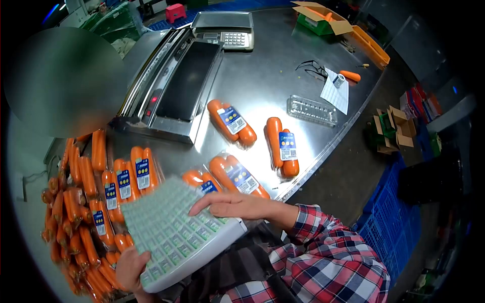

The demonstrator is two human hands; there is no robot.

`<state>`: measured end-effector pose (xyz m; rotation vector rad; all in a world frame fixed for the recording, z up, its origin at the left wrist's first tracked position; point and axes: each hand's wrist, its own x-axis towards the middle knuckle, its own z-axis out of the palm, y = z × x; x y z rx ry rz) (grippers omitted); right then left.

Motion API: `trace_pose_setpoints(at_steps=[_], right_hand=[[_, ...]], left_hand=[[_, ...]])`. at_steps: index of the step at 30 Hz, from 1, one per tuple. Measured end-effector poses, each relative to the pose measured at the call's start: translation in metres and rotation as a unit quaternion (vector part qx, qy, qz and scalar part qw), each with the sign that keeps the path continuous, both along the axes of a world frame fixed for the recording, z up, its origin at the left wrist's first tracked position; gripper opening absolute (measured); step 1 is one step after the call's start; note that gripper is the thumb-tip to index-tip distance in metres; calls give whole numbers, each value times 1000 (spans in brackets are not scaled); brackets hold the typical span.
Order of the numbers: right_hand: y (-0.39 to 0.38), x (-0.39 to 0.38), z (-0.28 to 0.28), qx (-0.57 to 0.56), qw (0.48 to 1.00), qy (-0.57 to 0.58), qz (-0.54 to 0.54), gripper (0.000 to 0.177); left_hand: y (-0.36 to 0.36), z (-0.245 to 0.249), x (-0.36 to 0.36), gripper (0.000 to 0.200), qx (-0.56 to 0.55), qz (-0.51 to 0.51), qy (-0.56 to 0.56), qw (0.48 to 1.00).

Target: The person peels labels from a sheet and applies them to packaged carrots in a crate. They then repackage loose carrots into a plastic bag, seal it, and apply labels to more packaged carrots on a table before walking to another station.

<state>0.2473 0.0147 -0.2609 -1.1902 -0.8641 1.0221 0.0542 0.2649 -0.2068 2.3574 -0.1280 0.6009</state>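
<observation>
A thick stack of sheets with rows of small green and white labels (174, 227) is tilted in front of my body, its far edge blurred. My left hand (132, 267) grips the stack's near left edge, thumb on top. My right hand (227, 204) lies over the right side of the sheets, fingers stretched out across the labels. Just beyond the stack are wrapped carrot packs with blue labels, one pack (238, 177) near my right hand and another (232, 122) farther off. A third pack (283, 146) lies to the right.
Many wrapped carrots (86, 177) are piled at the left. A wrapping machine (174, 83) and a scale (222, 30) stand on the metal table (268, 65). Glasses (314, 69), a clear plastic tray (311, 110) and an open carton (323, 17) are farther right.
</observation>
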Motion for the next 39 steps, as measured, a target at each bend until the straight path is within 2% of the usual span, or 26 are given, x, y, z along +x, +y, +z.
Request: trace_pose_setpoints(at_steps=[1,2,3,4,6,7,10,12,14,18,20,22,23,24,26,28,30,32,33,34,36,37,38,39], right_hand=[[1,-9,2,30,999,0,-24,32],[-1,-10,6,2,993,-83,-83,30],[0,-13,9,-20,989,-68,-127,28],[1,-15,9,-40,984,-53,-164,26],[10,-19,-6,-41,950,-202,-235,20],[12,-21,-6,-52,946,-208,-244,20],[14,-27,5,-67,944,-207,-250,21],[22,-44,18,-76,956,-131,-252,24],[23,-49,14,-107,951,-163,-241,25],[39,-65,25,-22,939,-186,-289,19],[40,-63,28,-32,924,-249,-288,21],[45,-64,36,-5,941,-234,-246,25],[46,-65,38,-22,944,-236,-229,33],[49,-71,48,-67,943,-230,-230,38],[44,-63,35,-97,955,-159,-232,36],[43,-60,31,-99,932,-258,-235,31],[42,-63,50,-164,899,-349,-209,26],[39,-56,46,-84,864,-451,-205,25],[37,-57,47,-81,863,-450,-216,26],[34,-55,46,-60,858,-458,-224,26],[26,-49,46,-48,873,-446,-191,25],[20,-51,49,-75,919,-345,-177,21],[14,-51,49,-82,948,-254,-173,18],[10,-52,51,-80,958,-212,-176,18]], left_hand=[[-4,-7,-3,18,-22,49,13,998],[-7,-15,-8,17,-40,106,29,993],[-7,-25,-13,17,-217,109,97,965],[-5,-36,-14,18,-388,115,149,902],[-11,-67,-17,19,-514,94,267,810],[-28,-53,-17,21,-440,81,261,855],[-37,-60,-22,28,-529,92,203,819],[-35,-59,-29,27,-538,97,135,826],[-32,-57,-38,26,-537,106,101,831],[-31,-52,-47,25,-528,112,6,842],[-25,-39,-50,30,-568,83,88,814],[-21,-30,-52,34,-390,97,43,915],[-22,-29,-52,36,-297,98,25,949],[-22,-30,-53,39,-320,123,25,939],[-21,-38,-52,44,-376,141,40,915],[-21,-37,-46,39,-401,160,16,902],[-14,-41,-44,31,-345,189,67,917],[-8,-30,-40,22,-228,190,82,951],[-8,-27,-38,17,-218,191,94,952],[-8,-26,-34,17,-228,164,53,958],[-10,-26,-27,17,-251,111,-29,961],[-13,-26,-27,17,-357,85,-25,930],[-14,-28,-28,17,-365,70,-33,928],[-13,-30,-29,17,-372,55,-43,926]])
